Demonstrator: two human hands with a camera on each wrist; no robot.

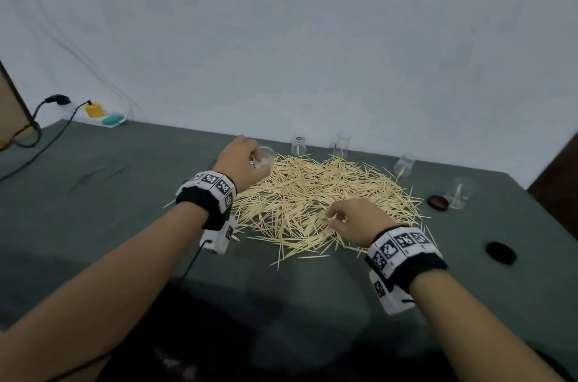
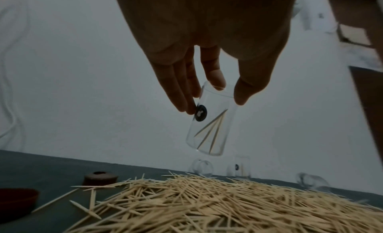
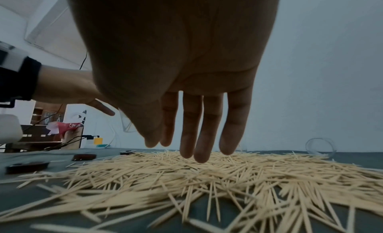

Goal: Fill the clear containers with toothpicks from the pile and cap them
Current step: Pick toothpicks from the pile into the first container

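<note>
Toothpick pile (image 1: 319,203) mid-table (image 1: 109,225) — containers (image 1: 341,145) behind and right of it, caps (image 1: 500,252) to the right.

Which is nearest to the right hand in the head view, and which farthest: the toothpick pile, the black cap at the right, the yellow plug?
1. The toothpick pile: directly under the right hand, whose fingers hang just above it.
2. The black cap: on the table, to the hand's right.
3. The yellow plug: far left, at the table's back edge.
</note>
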